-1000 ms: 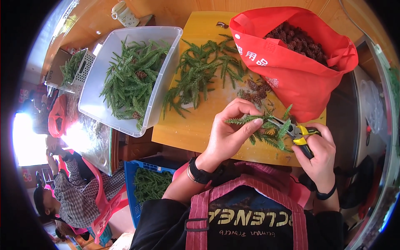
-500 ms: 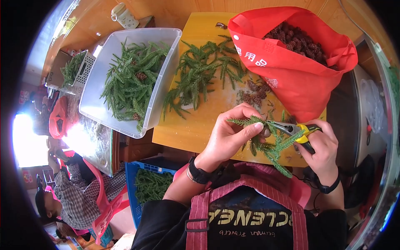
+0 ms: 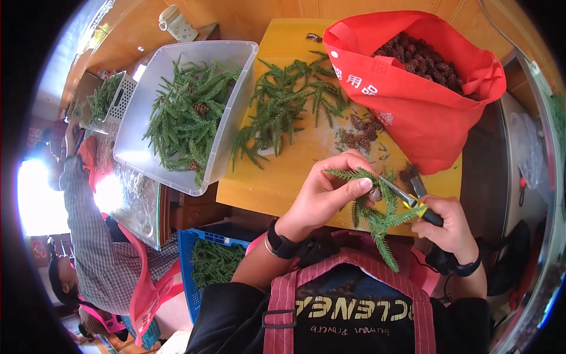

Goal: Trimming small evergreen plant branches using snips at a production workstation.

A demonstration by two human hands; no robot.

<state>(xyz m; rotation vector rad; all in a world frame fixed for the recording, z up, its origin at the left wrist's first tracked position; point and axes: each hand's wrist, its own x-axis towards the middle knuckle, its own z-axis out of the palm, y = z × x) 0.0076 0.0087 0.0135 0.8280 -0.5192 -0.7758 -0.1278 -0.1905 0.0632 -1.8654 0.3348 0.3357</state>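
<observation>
My left hand (image 3: 326, 190) pinches a green conifer sprig (image 3: 377, 212) with a small brown cone at its tip, held over the near edge of a yellow table (image 3: 283, 183). My right hand (image 3: 451, 225) grips small black-and-yellow-handled snips (image 3: 408, 197), whose blades touch the sprig just beside my left thumb. The sprig's branchlets hang down toward my red-striped apron.
A red bag (image 3: 413, 88) full of brown cones stands at the back right. Loose sprigs (image 3: 289, 106) and several cones (image 3: 359, 133) lie on the table. A clear tub (image 3: 236, 135) of sprigs sits left, a blue crate (image 3: 188, 259) below it. Another person (image 3: 100, 236) works at the left.
The sprig has swung lower, hanging toward my apron. Both hands have shifted slightly nearer me, and the snips remain at the sprig's cone end.
</observation>
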